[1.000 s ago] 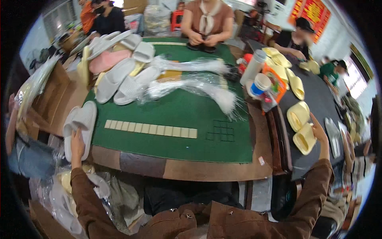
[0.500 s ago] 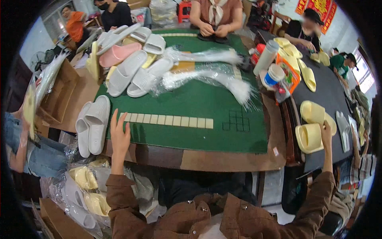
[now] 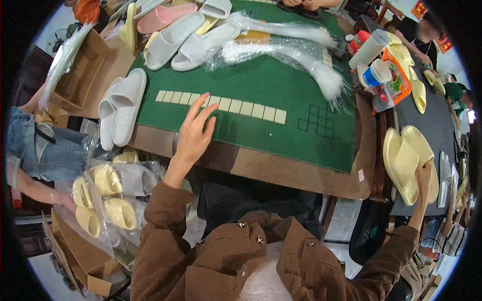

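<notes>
Over the green table mat (image 3: 241, 135), my left hand (image 3: 195, 134) is empty with its fingers apart. Its fingertips reach a row of pale rectangles (image 3: 246, 107) on the mat. Off to the right, my right hand (image 3: 426, 181) grips a pair of pale yellow slippers (image 3: 400, 163), tilted up at the edge of the dark side table (image 3: 409, 113). Part of the grip is hidden behind the slippers. A pair of light grey slippers (image 3: 129, 106) leans at the mat's left edge.
Grey slippers (image 3: 173, 40), a pink one (image 3: 165, 17) and bundles of clear plastic bags (image 3: 286, 52) lie at the back. A bottle (image 3: 370, 48) and paper cup (image 3: 376, 73) stand back right. At lower left, a person's hand (image 3: 63, 199) reaches bagged slippers (image 3: 120, 213) above a cardboard box (image 3: 83, 251).
My left hand has moved right across the mat. The yellow slippers in my right hand went from lying on the side table to tilted up. My view has dipped lower.
</notes>
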Demonstrator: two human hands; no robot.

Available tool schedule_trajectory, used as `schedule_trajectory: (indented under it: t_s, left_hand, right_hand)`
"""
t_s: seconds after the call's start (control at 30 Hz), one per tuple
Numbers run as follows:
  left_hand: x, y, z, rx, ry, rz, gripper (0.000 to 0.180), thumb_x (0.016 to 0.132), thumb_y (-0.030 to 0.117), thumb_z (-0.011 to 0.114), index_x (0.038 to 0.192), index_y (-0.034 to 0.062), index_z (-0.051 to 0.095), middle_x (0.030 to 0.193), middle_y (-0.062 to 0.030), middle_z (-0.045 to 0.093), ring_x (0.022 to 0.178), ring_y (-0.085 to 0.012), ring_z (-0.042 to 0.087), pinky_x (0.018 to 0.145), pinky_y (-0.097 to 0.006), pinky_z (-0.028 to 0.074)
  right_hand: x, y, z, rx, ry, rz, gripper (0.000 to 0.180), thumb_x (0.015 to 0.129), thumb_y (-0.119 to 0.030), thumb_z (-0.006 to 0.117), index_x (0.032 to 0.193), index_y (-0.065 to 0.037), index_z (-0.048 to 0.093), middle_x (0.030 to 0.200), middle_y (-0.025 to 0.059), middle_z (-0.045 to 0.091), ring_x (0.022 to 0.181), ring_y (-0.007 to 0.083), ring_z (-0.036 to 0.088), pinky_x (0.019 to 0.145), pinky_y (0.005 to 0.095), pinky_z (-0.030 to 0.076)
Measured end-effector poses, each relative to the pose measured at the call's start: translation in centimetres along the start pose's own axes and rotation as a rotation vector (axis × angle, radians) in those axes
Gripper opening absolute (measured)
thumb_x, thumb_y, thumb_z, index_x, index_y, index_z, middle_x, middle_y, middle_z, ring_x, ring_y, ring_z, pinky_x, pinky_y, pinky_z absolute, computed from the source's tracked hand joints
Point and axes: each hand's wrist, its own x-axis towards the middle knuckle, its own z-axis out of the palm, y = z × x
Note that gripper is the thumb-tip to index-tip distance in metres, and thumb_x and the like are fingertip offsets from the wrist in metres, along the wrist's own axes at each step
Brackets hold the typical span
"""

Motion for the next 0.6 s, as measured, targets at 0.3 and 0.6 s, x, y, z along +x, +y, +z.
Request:
schedule_trajectory:
  t_s: [0.3,0.6]
  left_hand:
    - [-1.8,4.6,2.4,-0.174,-0.092,0.05,0.031,0.087,0.003,0.06,0.118,0.0034,0.061,0.134,-0.0166,0.052,0.121,-0.0358,0.053,0.098,-0.041,0.046]
    - [-1.8,9.0,4.2,-0.329,-0.07,0.048,0.051,0.095,0.012,0.053,0.142,0.0012,0.038,0.149,-0.0228,0.031,0.137,-0.0374,0.034,0.111,-0.043,0.031]
  right_hand:
    - [-10.1,-18.5,11.0,0.138,-0.111,-0.103,0.034,0.079,-0.015,0.068,0.096,0.013,0.061,0.084,0.0205,0.069,0.068,0.024,0.068,0.058,0.0346,0.054]
    - [-13.4,-24.9,22.5,0.607,-0.542,-0.08,0.046,0.087,-0.034,0.067,0.103,0.007,0.059,0.083,0.014,0.062,0.074,0.0181,0.057,0.066,0.0334,0.046]
